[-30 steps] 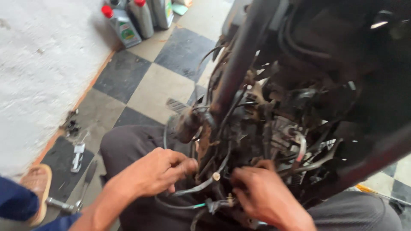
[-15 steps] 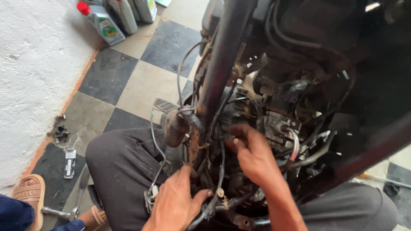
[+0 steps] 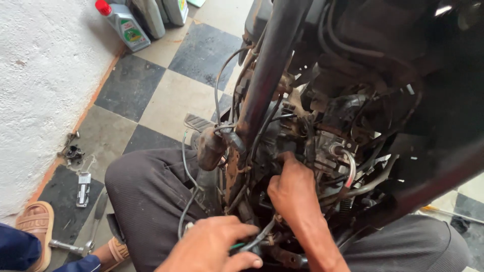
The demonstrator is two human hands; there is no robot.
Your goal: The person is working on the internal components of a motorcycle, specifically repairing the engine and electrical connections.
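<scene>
- I see the thin dark cable (image 3: 259,236) low in the wiring tangle of the motorcycle, pinched in my left hand (image 3: 212,249); its long axis runs up and to the right from that hand toward my right hand (image 3: 292,189).
- The left hand is the nearer one: its grip is closed on the cable, thumb and forefinger meeting over it, with a bit of green showing at the fingertips.
- The cable looks slim, black and slack, dusty like everything around it; where its far end goes I cannot tell, as it vanishes under the other leads.
- My right hand sits just above and to the right, fingers curled and pushed into the engine bay; I cannot tell whether that grip holds anything, because the fingertips are hidden among the parts.
- Just left of both hands stands the rusty frame downtube (image 3: 267,75), rising steeply, with a rust-brown rubber cap (image 3: 210,148) beside it and a grey looped cable (image 3: 186,176) hanging over my knee.
- My knees in dark trousers (image 3: 146,201) bracket the work on either side.
- Farther out, on the chequered floor (image 3: 166,106), lie small metal parts (image 3: 73,151) near the white wall (image 3: 40,75), and a grey oil bottle with a red cap (image 3: 123,25) stands well apart at the top.
- A sandalled foot (image 3: 35,229) of someone else shows at the lower left.
</scene>
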